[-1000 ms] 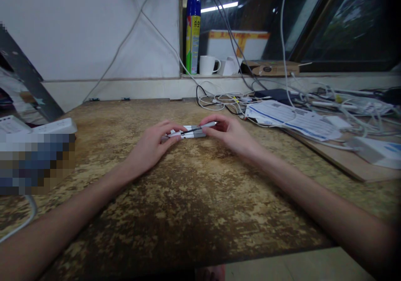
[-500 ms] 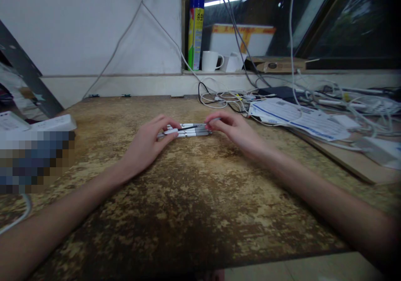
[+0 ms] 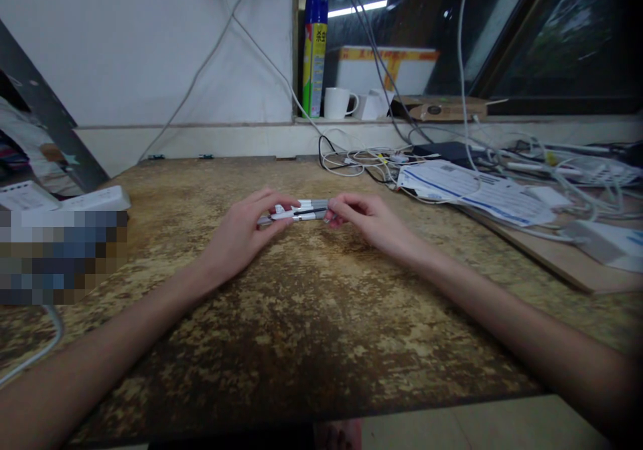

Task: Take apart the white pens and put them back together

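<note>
My left hand (image 3: 240, 229) is closed around the white barrel of a pen (image 3: 282, 215), thumb in front and fingers behind. A thin black refill (image 3: 310, 211) sticks out of the barrel toward the right. At the refill's far end, the fingertips of my right hand (image 3: 360, 217) are pinched together on a small greyish pen part (image 3: 329, 218), mostly hidden by the fingers. Several white pens with grey grips (image 3: 318, 203) lie side by side on the worn wooden table (image 3: 281, 316), just under and behind the held pen.
Tangled cables (image 3: 351, 159), printed paper (image 3: 447, 182) and a white adapter (image 3: 607, 241) on a board (image 3: 547, 256) fill the right side. A power strip (image 3: 95, 197) lies at the left. On the sill stand a spray can (image 3: 315, 61) and a white mug (image 3: 339, 103).
My right hand has come down slightly, and its fingers have closed in on the refill's end. My left hand still holds the pen barrel. The view has shifted a little.
</note>
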`<state>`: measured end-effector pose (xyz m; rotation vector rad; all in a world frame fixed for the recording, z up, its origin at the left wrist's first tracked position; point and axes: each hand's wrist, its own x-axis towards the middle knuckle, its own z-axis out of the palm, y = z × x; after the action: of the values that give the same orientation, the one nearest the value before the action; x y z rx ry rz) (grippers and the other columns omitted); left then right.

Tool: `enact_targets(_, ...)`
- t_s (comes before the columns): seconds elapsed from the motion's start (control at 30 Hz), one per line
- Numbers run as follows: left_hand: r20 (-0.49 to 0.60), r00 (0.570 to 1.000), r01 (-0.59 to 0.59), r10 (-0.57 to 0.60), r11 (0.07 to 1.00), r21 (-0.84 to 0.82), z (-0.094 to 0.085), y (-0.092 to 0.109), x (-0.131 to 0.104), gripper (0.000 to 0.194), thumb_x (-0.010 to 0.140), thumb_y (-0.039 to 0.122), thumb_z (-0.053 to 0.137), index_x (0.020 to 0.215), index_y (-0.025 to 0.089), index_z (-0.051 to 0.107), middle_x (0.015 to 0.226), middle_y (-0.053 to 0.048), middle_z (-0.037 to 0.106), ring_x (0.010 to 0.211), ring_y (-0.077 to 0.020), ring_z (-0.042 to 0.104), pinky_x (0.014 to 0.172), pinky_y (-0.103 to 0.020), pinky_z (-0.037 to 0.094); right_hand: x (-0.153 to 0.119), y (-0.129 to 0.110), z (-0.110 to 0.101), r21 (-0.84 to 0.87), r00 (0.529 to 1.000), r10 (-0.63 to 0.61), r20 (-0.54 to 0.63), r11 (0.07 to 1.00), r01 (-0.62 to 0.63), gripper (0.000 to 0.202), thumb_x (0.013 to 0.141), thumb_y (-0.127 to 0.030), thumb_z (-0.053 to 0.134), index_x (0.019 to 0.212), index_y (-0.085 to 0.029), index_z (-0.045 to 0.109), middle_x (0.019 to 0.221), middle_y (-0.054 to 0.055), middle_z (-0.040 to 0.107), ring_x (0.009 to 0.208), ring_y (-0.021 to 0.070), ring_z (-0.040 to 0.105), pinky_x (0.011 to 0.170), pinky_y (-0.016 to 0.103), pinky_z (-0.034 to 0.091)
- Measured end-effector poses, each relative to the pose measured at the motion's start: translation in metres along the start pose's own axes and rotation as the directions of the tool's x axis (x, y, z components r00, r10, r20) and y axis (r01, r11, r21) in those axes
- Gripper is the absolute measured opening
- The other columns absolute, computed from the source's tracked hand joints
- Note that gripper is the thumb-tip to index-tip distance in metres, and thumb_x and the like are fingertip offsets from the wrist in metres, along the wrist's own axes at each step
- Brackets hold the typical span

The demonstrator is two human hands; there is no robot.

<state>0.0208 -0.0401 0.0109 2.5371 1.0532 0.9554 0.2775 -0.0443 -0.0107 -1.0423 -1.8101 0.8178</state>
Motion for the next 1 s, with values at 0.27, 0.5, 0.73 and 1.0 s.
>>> enact_targets(0.27,-0.035,0.992,0.123,-0.123,0.992,-0.008,-0.004,-0.004,0.000,0.024,0.100,0.042,0.062,0.111,0.022,0.070,0.101,-0.003,0.072,0.090,-0.0195,0.066,0.082,-0.032,0.050,0.005,0.010,-0.014,0.096,0.993,0.050,-0.110,0.995,-0.039,0.044,0.098,-0.056,0.058,0.078,-0.019,0.070,0.077,0.003,0.068,0.073,0.0183,0.060,0.076,0.032,0.046)
enact_targets(0.5,-0.057,0.985,0.161,-0.160,0.987,0.018,-0.006,-0.004,-0.001,0.022,0.100,0.037,0.060,0.112,0.022,0.070,0.107,-0.006,0.075,0.095,-0.0228,0.069,0.084,-0.036,0.053,0.007,0.013,-0.012,0.200,0.969,0.147,-0.196,0.974,-0.108,0.050,0.095,-0.063,0.059,0.068,-0.020,0.065,0.064,0.002,0.061,0.062,0.0173,0.055,0.066,0.031,0.044)
enact_targets(0.73,-0.052,0.989,0.139,-0.136,0.988,0.064,-0.010,-0.015,-0.004,0.021,0.101,0.035,0.058,0.114,0.023,0.069,0.106,-0.005,0.074,0.090,-0.0215,0.068,0.085,-0.036,0.053,0.006,0.006,-0.012,0.067,0.978,0.029,-0.208,0.998,-0.015,0.039,0.097,-0.055,0.060,0.080,-0.021,0.067,0.078,0.003,0.068,0.081,0.0205,0.063,0.081,0.033,0.048)
enact_targets(1.0,-0.033,0.989,0.144,-0.143,0.988,0.061,-0.010,-0.022,-0.005,0.021,0.102,0.039,0.059,0.115,0.025,0.069,0.108,-0.004,0.074,0.093,-0.0217,0.067,0.087,-0.036,0.052,0.003,0.003,-0.009,0.086,0.977,0.054,-0.209,0.996,-0.037,0.026,0.091,-0.045,0.071,0.098,-0.020,0.071,0.089,0.005,0.073,0.083,0.0208,0.067,0.079,0.034,0.051)
